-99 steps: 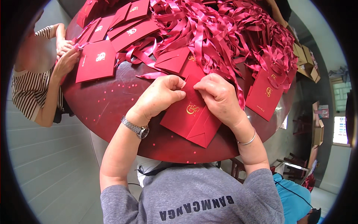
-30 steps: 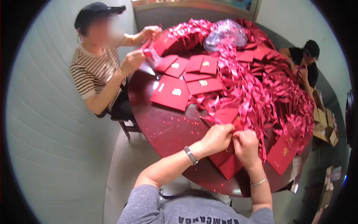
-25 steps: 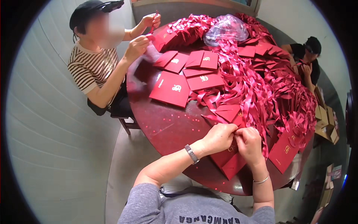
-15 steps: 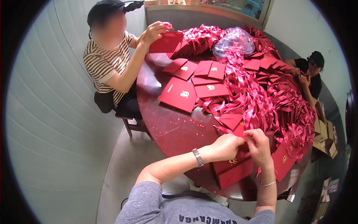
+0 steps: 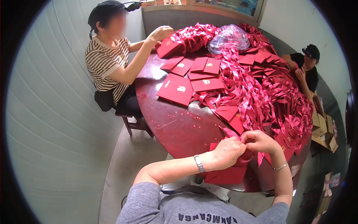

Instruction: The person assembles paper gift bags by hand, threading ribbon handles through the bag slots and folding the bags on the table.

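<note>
My left hand point(image 5: 229, 152) and my right hand point(image 5: 260, 142) meet above the near edge of the table, fingers closed in pinches on a shiny red ribbon point(image 5: 226, 131). One ribbon end sticks out beyond my left hand. Below my hands lies a flat red paper gift bag point(image 5: 224, 176), partly covered by my left hand and wrist. Just beyond my hands rests another red bag point(image 5: 233, 117) with a gold print. My fingers hide the spot where the ribbon is gripped.
A big heap of red ribbons point(image 5: 257, 100) and bags covers the dark red round table point(image 5: 164, 128), with a clear plastic bag point(image 5: 228, 39) on top. Small red dots are scattered nearby. One person point(image 5: 112, 56) handles bags at left, another point(image 5: 307, 67) at right. Cardboard boxes point(image 5: 324, 130) stand at right.
My right hand has turned and its elbow has swung outward, to the right. A ribbon loop now shows under my hands. The person at left has lowered a bag onto the pile.
</note>
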The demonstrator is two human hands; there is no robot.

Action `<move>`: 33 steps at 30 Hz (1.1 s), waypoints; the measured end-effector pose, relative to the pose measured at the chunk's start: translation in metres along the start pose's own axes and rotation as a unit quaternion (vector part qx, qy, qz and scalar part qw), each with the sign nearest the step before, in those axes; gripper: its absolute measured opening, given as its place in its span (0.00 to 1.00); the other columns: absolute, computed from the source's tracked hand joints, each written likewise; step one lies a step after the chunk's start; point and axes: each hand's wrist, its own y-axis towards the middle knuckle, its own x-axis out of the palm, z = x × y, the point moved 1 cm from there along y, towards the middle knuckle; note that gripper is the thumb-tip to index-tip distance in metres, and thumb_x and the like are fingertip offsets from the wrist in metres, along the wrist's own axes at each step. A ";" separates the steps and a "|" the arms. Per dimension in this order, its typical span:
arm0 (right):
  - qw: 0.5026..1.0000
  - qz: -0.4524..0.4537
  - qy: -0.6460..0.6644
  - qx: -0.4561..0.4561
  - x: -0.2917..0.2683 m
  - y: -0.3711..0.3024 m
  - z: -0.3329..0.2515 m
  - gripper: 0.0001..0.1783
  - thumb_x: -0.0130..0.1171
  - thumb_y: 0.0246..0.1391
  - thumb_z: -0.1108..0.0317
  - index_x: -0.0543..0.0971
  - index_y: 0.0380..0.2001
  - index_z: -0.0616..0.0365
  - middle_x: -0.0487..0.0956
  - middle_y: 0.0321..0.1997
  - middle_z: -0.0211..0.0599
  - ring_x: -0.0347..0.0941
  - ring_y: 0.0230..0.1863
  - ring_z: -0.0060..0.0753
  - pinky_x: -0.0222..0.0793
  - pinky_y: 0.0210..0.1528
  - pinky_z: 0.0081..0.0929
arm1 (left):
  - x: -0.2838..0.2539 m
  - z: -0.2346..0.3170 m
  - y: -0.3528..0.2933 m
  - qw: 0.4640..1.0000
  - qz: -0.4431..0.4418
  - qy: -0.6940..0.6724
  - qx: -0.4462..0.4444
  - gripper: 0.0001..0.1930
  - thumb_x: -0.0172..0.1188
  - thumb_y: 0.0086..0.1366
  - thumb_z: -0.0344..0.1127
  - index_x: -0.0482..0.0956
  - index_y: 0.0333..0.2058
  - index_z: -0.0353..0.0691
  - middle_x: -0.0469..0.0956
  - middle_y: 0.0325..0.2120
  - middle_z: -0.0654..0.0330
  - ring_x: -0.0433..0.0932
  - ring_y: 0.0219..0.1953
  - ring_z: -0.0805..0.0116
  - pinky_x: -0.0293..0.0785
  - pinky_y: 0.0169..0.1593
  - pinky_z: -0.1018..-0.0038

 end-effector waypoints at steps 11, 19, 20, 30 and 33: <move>0.986 -0.120 0.006 -0.117 -0.012 0.023 0.037 0.11 0.65 0.48 0.74 0.79 0.37 0.64 0.79 0.36 0.33 0.73 0.39 0.27 0.70 0.46 0.29 | -0.018 -0.002 0.011 0.997 0.004 -0.077 -0.002 0.11 0.60 0.52 0.22 0.71 0.34 0.35 0.75 0.26 0.49 0.76 0.32 0.48 0.74 0.35 0.59; 0.986 -0.116 0.053 -0.109 0.004 0.011 0.045 0.05 0.62 0.46 0.73 0.79 0.27 0.62 0.76 0.30 0.34 0.70 0.37 0.29 0.66 0.45 0.29 | -0.021 0.008 0.017 0.991 -0.021 -0.129 -0.038 0.12 0.65 0.50 0.18 0.74 0.32 0.34 0.78 0.27 0.56 0.80 0.29 0.66 0.77 0.34 0.75; 0.986 -0.114 0.054 -0.110 0.007 0.010 0.046 0.05 0.62 0.46 0.73 0.79 0.27 0.62 0.76 0.30 0.34 0.70 0.37 0.29 0.66 0.45 0.29 | -0.024 0.008 0.017 0.991 -0.023 -0.129 -0.037 0.12 0.65 0.50 0.18 0.74 0.32 0.34 0.78 0.27 0.56 0.80 0.29 0.66 0.77 0.34 0.75; 0.962 -0.011 0.233 -0.140 0.018 0.015 0.049 0.04 0.61 0.43 0.73 0.80 0.24 0.62 0.75 0.38 0.31 0.70 0.42 0.24 0.64 0.50 0.25 | -0.033 -0.009 0.019 0.934 -0.066 -0.308 -0.166 0.10 0.62 0.51 0.16 0.74 0.33 0.32 0.78 0.28 0.55 0.80 0.32 0.66 0.76 0.39 0.75; 0.965 0.004 0.226 -0.134 0.013 0.015 0.049 0.03 0.60 0.43 0.74 0.81 0.24 0.62 0.75 0.37 0.31 0.70 0.41 0.25 0.64 0.50 0.26 | -0.035 -0.011 0.025 0.947 -0.091 -0.278 -0.137 0.10 0.60 0.53 0.14 0.74 0.32 0.32 0.75 0.29 0.64 0.75 0.32 0.79 0.73 0.37 0.81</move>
